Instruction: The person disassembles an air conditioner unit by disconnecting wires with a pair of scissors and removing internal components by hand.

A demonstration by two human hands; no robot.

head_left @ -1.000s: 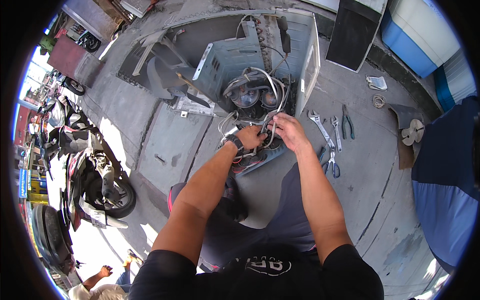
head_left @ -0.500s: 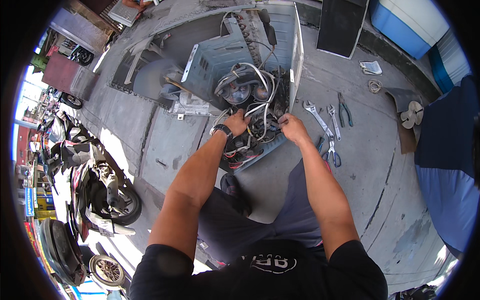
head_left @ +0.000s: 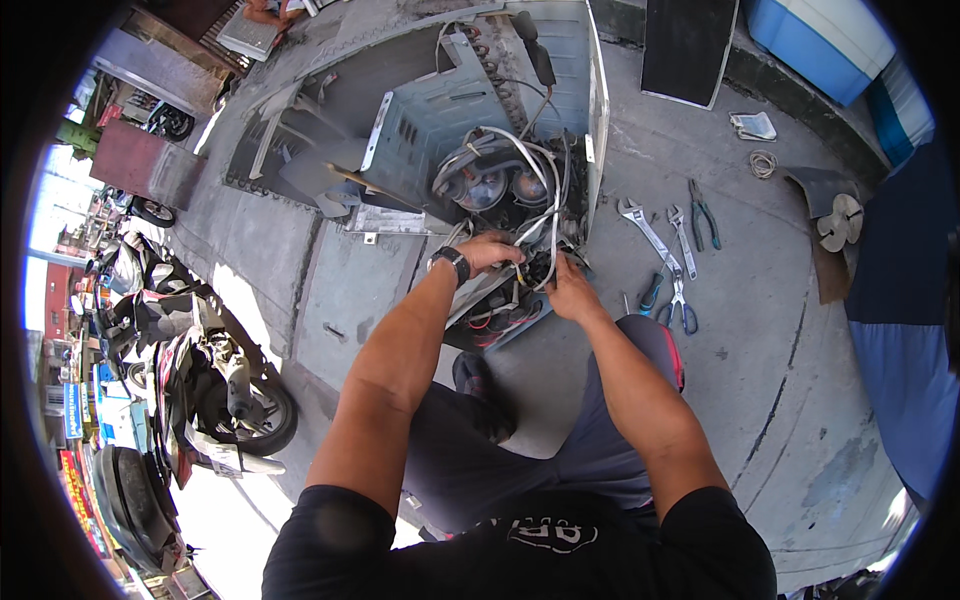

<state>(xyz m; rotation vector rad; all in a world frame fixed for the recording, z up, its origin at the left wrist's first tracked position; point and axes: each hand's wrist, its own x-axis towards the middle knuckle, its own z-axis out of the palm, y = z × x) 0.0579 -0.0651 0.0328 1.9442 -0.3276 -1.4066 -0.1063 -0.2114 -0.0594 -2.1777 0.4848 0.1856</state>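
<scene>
In front of me is an opened air-conditioner unit [head_left: 598, 120], its metal casing bare of a cover. Inside it, white and grey cables [head_left: 535, 165] loop over a round, dark compressor [head_left: 487, 190] and down to a tangle of dark wiring. My left hand [head_left: 490, 251], with a black watch on its wrist, is closed at the left of this tangle, thumb and fingers on the wires. Close by on the right, my right hand [head_left: 572, 290] pinches the wiring beside a hanging white cable loop. Exactly which strands lie between the fingertips is hard to see.
Right of the unit lie a large adjustable wrench [head_left: 650, 230], a smaller one [head_left: 683, 243], pliers [head_left: 704, 215], scissors [head_left: 679, 312] and a screwdriver [head_left: 652, 292]. A small fan [head_left: 841, 222] and a wire coil [head_left: 763, 164] are farther right. Motorcycles [head_left: 235, 395] stand left.
My right hand has moved left and nearer to me, closer to my left hand. The left has shifted slightly right and down. A white cable loop now hangs between them.
</scene>
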